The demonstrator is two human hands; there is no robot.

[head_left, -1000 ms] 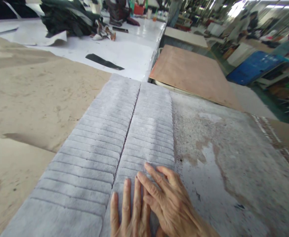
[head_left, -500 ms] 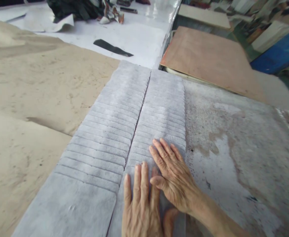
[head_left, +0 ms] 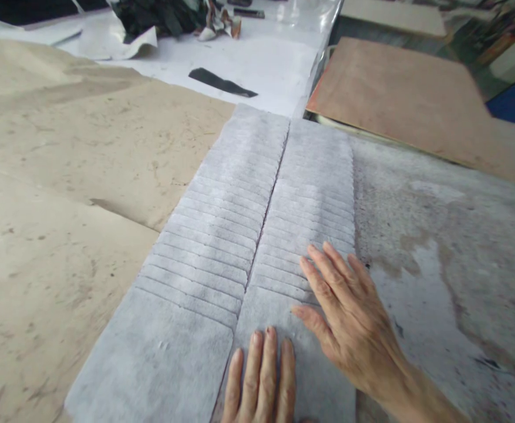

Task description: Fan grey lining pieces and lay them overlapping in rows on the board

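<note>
Two long rows of overlapping light-grey fabric-like sheets lie side by side, the left row (head_left: 160,346) and the right row (head_left: 279,317), with a narrow dark gap between them. Their edges step back one behind another like shingles. My left hand (head_left: 263,382) rests flat on the near sheet of the right row, fingers stretched out; its lower part is cut off by the frame's bottom edge. Over the same row's right side, my right hand (head_left: 345,305) is spread with the thumb apart, its fingertips at the stepped edges. Neither hand grips anything.
Brown paper (head_left: 63,252) with a slit covers the left side. Beyond lies a white surface with a dark strip (head_left: 222,82) and a dark crumpled pile (head_left: 160,20). A brown board (head_left: 407,100) sits at back right. Stained grey tabletop (head_left: 420,235) extends to the right.
My left hand has slid back toward me along the right row. The right hand has moved apart from it, its thumb more spread. The whole view has shifted slightly.
</note>
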